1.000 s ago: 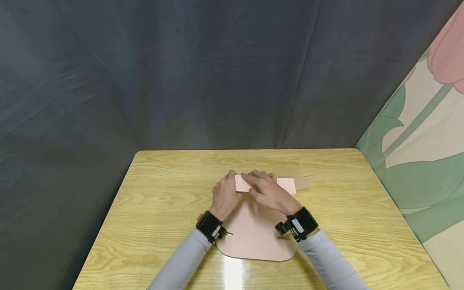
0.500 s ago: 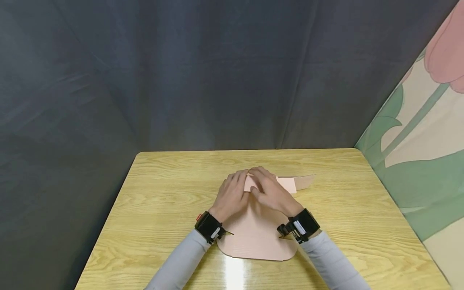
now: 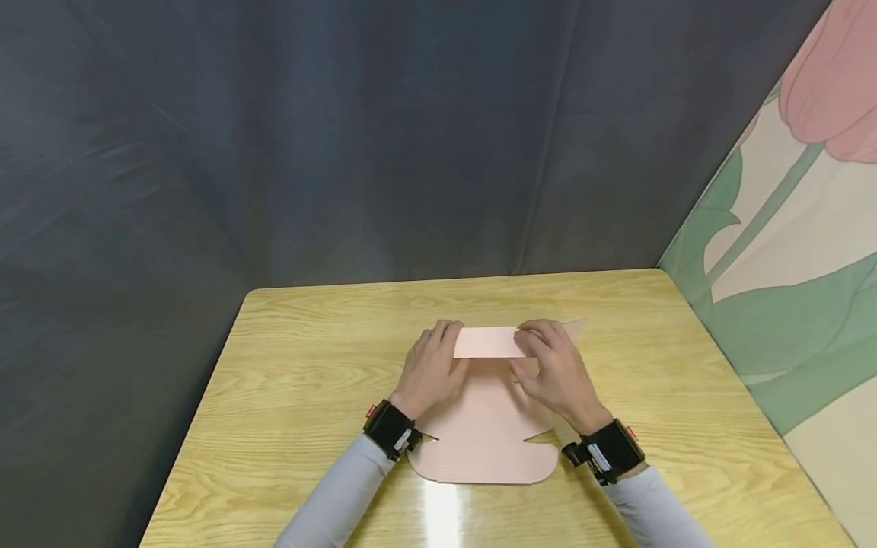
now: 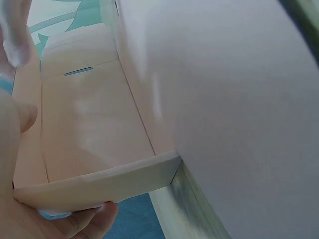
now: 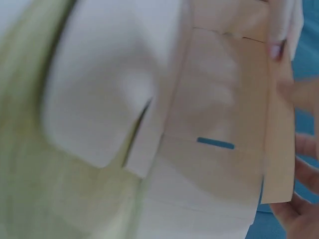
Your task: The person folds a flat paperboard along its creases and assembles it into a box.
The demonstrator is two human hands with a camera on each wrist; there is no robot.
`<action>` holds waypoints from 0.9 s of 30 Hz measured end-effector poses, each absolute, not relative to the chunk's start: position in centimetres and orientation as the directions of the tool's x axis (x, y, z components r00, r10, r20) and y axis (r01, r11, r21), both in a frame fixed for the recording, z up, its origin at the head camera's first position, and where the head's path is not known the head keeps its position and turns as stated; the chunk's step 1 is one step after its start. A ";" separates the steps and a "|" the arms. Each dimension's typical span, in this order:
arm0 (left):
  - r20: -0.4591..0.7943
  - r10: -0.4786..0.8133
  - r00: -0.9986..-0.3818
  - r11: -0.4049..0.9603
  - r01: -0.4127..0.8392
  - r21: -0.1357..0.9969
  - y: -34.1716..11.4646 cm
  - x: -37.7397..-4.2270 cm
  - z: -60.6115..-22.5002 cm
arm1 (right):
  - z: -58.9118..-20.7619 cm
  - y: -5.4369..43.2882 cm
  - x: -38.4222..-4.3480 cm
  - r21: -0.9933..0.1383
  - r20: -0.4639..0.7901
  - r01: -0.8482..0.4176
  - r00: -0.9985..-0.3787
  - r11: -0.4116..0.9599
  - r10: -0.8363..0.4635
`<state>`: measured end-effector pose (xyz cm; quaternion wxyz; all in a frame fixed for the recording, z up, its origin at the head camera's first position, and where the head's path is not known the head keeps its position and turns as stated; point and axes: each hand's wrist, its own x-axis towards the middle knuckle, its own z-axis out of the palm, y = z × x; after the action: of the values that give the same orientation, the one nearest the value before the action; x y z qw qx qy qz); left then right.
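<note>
A pale pink cardboard box (image 3: 486, 460), partly folded, lies on the table with its wide notched panel toward the person. Along its far side a narrow strip (image 3: 486, 342) stands raised. At the strip's left end my left hand (image 3: 428, 369) grips the cardboard; in the left wrist view its fingers curl under an upturned end panel (image 4: 99, 186). My right hand (image 3: 558, 377) holds the strip near its right end, with fingers behind and the blurred thumb in front in the right wrist view. Beyond it an end flap (image 5: 199, 189) lies folded outward, beside a short slot (image 5: 215, 143).
The wood-grain table (image 3: 308, 396) surrounds the cardboard. A dark curtain (image 3: 397, 144) hangs behind it, and a flower-patterned cloth (image 3: 808, 304) covers the right side. Each wrist wears a black camera band (image 3: 612, 453).
My right hand has slid right along the strip, away from the left hand. The left hand has drawn back from over the strip to its left end. The head view has shifted slightly.
</note>
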<state>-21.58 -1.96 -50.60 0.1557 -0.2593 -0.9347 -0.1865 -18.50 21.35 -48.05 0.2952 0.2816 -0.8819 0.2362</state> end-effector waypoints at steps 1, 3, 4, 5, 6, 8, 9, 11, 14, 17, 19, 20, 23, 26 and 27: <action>0.388 0.429 -0.816 0.795 0.545 0.266 -2.0 -21.6 -50.6 | -48.2 21.6 -18.3 -0.237 0.661 -0.627 -0.664 0.742 -0.350; 0.386 0.433 -0.814 0.795 0.547 0.262 -1.9 -21.6 -50.6 | -48.5 21.8 -18.0 -0.226 0.667 -0.603 -0.668 0.765 -0.330; 0.386 0.435 -0.813 0.795 0.548 0.259 -1.9 -21.6 -50.7 | -48.7 21.9 -17.9 -0.220 0.667 -0.589 -0.673 0.778 -0.321; 0.386 0.435 -0.813 0.796 0.548 0.257 -1.9 -21.6 -50.7 | -48.8 21.9 -17.7 -0.214 0.665 -0.572 -0.679 0.791 -0.311; 0.388 0.435 -0.813 0.797 0.548 0.255 -1.9 -21.6 -50.7 | -48.9 21.9 -17.6 -0.210 0.663 -0.558 -0.685 0.803 -0.303; 0.391 0.433 -0.812 0.797 0.548 0.254 -1.9 -21.6 -50.8 | -49.0 21.8 -17.4 -0.202 0.664 -0.537 -0.690 0.819 -0.289; 0.393 0.432 -0.812 0.798 0.547 0.253 -1.8 -21.6 -50.8 | -49.0 21.8 -17.4 -0.198 0.665 -0.529 -0.691 0.825 -0.283; 0.399 0.430 -0.810 0.798 0.548 0.253 -1.8 -21.6 -50.8 | -49.0 21.6 -17.3 -0.187 0.670 -0.517 -0.689 0.835 -0.277; 0.400 0.426 -0.811 0.798 0.546 0.256 -1.7 -21.6 -50.7 | -49.1 21.4 -17.1 -0.187 0.677 -0.514 -0.685 0.837 -0.269; 0.399 0.419 -0.816 0.798 0.540 0.267 -1.6 -21.6 -50.5 | -49.4 21.1 -17.0 -0.200 0.685 -0.514 -0.682 0.834 -0.256; 0.394 0.414 -0.820 0.801 0.534 0.271 -1.6 -21.6 -50.5 | -49.7 21.0 -17.0 -0.221 0.691 -0.514 -0.682 0.828 -0.239; 0.394 0.413 -0.821 0.802 0.533 0.271 -1.5 -21.6 -50.5 | -49.8 21.0 -17.0 -0.233 0.695 -0.515 -0.682 0.825 -0.229; 0.389 0.414 -0.823 0.805 0.530 0.267 -1.5 -21.6 -50.6 | -50.2 20.8 -17.0 -0.268 0.704 -0.513 -0.682 0.815 -0.197; 0.393 0.416 -0.820 0.806 0.532 0.258 -1.5 -21.5 -50.6 | -50.4 20.7 -17.1 -0.295 0.709 -0.511 -0.684 0.807 -0.173; 0.394 0.415 -0.820 0.809 0.531 0.253 -1.5 -21.5 -50.6 | -50.4 20.6 -17.1 -0.303 0.709 -0.512 -0.685 0.804 -0.169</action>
<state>-21.54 -1.47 -50.57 0.1622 -0.2523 -0.9371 -0.1786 -17.14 20.63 -50.41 0.3470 0.1926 -0.8840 0.2471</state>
